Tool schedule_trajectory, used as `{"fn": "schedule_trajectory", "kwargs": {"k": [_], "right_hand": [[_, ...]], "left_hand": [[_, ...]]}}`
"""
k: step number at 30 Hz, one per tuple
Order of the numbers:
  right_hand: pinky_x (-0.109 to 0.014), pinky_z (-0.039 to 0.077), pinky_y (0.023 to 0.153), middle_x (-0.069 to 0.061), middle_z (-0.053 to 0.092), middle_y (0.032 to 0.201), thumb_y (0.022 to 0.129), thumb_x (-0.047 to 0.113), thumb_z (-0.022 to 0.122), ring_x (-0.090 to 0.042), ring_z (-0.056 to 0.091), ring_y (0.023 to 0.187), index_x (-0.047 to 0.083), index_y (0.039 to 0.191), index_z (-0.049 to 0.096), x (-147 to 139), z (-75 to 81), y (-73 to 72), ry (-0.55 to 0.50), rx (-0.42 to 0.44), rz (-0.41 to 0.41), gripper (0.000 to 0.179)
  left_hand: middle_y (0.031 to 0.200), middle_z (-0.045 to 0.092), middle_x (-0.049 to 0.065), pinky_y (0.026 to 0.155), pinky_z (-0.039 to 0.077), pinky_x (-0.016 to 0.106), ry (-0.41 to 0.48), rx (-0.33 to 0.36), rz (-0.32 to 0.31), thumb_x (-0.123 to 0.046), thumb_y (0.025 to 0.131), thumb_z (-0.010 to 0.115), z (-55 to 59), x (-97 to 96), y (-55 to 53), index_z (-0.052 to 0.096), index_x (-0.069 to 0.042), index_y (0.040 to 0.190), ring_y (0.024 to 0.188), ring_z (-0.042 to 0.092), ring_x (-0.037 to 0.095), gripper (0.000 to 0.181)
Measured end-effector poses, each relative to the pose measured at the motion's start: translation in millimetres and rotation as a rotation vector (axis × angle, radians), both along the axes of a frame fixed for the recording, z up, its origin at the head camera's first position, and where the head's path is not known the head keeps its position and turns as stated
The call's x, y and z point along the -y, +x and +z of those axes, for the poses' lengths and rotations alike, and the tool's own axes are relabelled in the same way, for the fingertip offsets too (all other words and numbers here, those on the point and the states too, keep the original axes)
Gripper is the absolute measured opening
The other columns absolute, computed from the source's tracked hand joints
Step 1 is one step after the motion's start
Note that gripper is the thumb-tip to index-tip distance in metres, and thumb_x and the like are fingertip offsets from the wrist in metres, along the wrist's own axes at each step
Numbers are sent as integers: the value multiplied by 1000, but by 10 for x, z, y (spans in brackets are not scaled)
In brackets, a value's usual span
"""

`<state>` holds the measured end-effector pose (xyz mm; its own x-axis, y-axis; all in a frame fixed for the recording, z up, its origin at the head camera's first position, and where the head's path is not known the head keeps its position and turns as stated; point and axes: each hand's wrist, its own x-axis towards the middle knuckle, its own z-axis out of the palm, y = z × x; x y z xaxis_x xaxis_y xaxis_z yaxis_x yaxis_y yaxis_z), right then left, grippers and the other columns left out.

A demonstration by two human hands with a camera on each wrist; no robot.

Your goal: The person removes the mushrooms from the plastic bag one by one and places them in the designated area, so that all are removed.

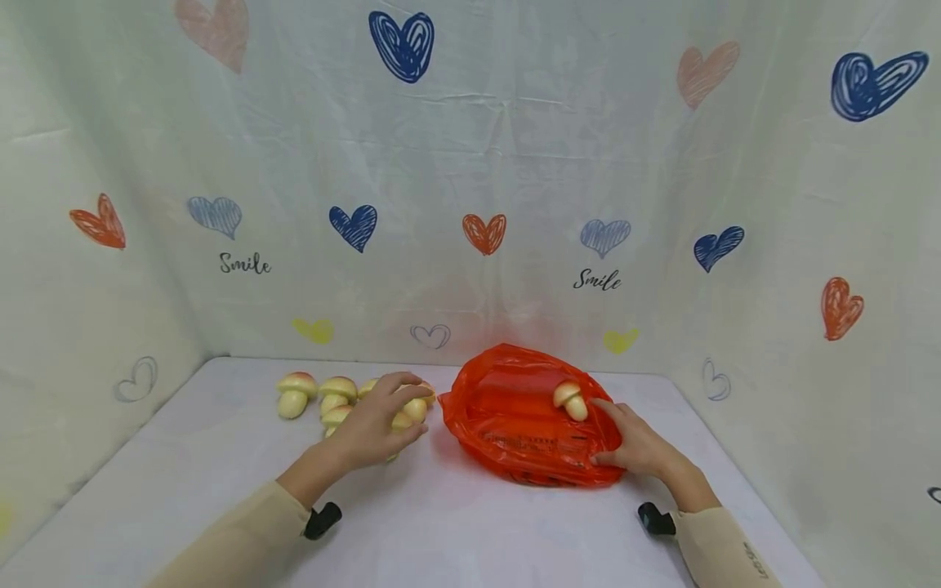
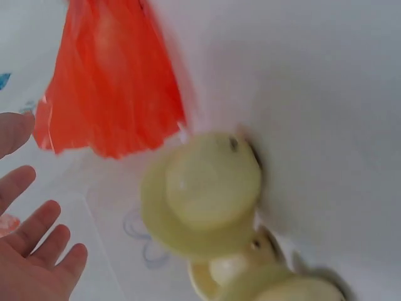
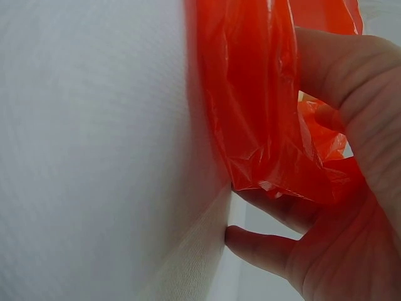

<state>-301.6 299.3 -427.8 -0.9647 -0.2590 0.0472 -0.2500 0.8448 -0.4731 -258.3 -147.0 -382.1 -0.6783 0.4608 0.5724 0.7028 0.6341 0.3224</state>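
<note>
A red plastic bag point(image 1: 529, 416) lies on the table, its mouth spread wide. One cream mushroom with a reddish cap point(image 1: 570, 401) rests inside near the right edge. My right hand point(image 1: 638, 441) grips that edge; in the right wrist view, the thumb and fingers go round the red film point(image 3: 250, 113). Over a group of similar mushrooms point(image 1: 292, 395) left of the bag reaches my left hand point(image 1: 375, 425), hiding some of them. Its fingers are spread and hold nothing in the left wrist view, where a mushroom point(image 2: 210, 188) appears close to the camera, apart from the fingers.
The white table point(image 1: 456, 539) backs onto a hanging curtain point(image 1: 507, 180) printed with hearts. Curtain also hangs along both sides. Black wrist devices point(image 1: 322, 520) sit at both sleeves.
</note>
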Motion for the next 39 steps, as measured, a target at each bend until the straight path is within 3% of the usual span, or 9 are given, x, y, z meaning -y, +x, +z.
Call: {"fn": "schedule_trajectory", "kwargs": {"k": [10,16,21,25,30,39], "right_hand": [[-60,44,90,-17,40,135,69,36,84,-38,43,120,17,147,34,-30,-17,-12,-7,-14,12,94],[-61,44,90,-17,39,136,69,36,84,-38,42,121,17,147,33,-22,-9,-5,-11,-9,11,95],[-60,44,91,-16,38,138,69,37,84,-38,41,123,19,148,32,-5,-2,3,-20,13,-7,96],[-60,44,91,-16,39,137,69,37,84,-38,41,122,19,148,32,-5,0,8,-19,12,-2,96],[-60,44,91,-15,40,136,68,37,84,-37,42,122,18,147,33,-2,4,12,-16,8,3,96],[-57,47,88,-16,40,136,68,39,84,-37,43,121,18,147,33,-10,2,-6,-7,5,3,96]], "left_hand": [[127,51,8,96,46,39,17,-23,-130,-18,82,74,9,-496,-34,62,-15,120,119,46,21,40],[128,49,1,96,46,33,-21,-46,-152,-23,85,71,-10,-786,-51,61,-16,120,119,46,16,37],[127,50,5,95,46,32,-53,-80,-168,-25,86,70,-15,-1025,-88,61,-15,120,119,46,17,37],[126,49,5,95,45,30,-46,-41,-185,-25,86,70,-19,-1193,-138,60,-15,121,118,45,16,37],[123,49,0,95,45,27,-21,55,-187,-25,88,69,-6,-1375,-203,58,-17,123,115,47,14,38],[126,46,-4,94,46,27,-119,187,-129,-33,89,67,-2,-1663,-356,54,-22,130,115,46,12,45]]}}
